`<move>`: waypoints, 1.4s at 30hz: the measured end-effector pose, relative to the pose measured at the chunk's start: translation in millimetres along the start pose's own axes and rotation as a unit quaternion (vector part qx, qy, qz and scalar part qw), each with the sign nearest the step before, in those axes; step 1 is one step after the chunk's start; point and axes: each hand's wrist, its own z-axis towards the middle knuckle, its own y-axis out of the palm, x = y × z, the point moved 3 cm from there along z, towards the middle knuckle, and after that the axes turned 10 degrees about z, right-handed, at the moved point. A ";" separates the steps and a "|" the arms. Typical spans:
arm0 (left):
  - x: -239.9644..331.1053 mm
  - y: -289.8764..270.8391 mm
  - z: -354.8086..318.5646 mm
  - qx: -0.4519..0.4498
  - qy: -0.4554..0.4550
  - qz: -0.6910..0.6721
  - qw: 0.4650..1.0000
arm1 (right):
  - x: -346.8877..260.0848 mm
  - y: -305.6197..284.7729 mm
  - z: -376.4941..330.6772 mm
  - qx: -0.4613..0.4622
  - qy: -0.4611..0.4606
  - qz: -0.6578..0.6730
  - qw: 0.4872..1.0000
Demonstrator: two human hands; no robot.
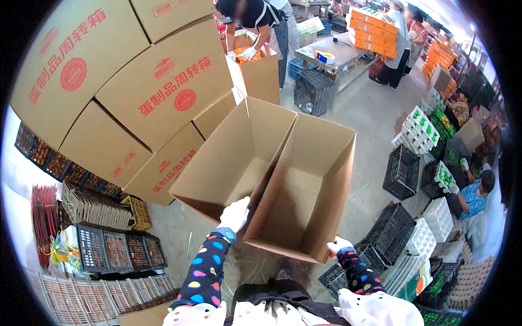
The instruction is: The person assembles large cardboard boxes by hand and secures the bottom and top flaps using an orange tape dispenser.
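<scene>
In the middle of the frame an open, empty cardboard carton is held up off the floor, its flaps spread wide so that the brown inside shows in two troughs. The left hand, in a white glove, is closed on the lower edge of the left flap; the right hand, also white-gloved, is closed on the lower right corner of the right flap, and something red shows just beside it, too small to tell what. Both forearms come up from the lower edge in dark sleeves with coloured dots. The step in hand looks like opening out and squaring a flat carton. By my judgement the next move calls for the flaps to be folded in and the carton turned or set down on the grey floor, with both grips kept firm, since the board is broad and floppy. At upper left a stack of printed cartons leans close behind; black crates stand at right, and egg trays lie at lower left. Other workers stand at the top of the frame
</scene>
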 end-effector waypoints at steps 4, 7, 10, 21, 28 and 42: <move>27.8 8.6 -27.9 -0.071 0.014 -0.056 0.996 | -12.7 -2.4 -3.9 0.001 -0.009 -0.048 0.999; 20.7 -11.0 -76.4 -0.132 0.002 -0.055 0.990 | 0.3 10.9 5.0 0.007 -0.017 -0.062 0.998; -0.8 -39.1 -137.1 -0.197 -0.047 -0.033 0.979 | 0.9 21.8 -4.1 0.031 -0.036 -0.065 0.997; -75.4 -66.5 -547.2 -0.217 -0.470 -0.043 0.855 | 181.3 -5.8 -34.0 -0.015 0.025 0.200 0.979; -19.9 -26.0 -759.2 -0.227 -0.593 -0.102 0.766 | 227.4 69.5 -30.9 -0.063 0.010 0.235 0.970; -29.6 -75.4 -1075.4 -0.156 -0.808 0.108 0.558 | 114.0 148.8 -161.4 -0.195 -0.197 0.066 0.959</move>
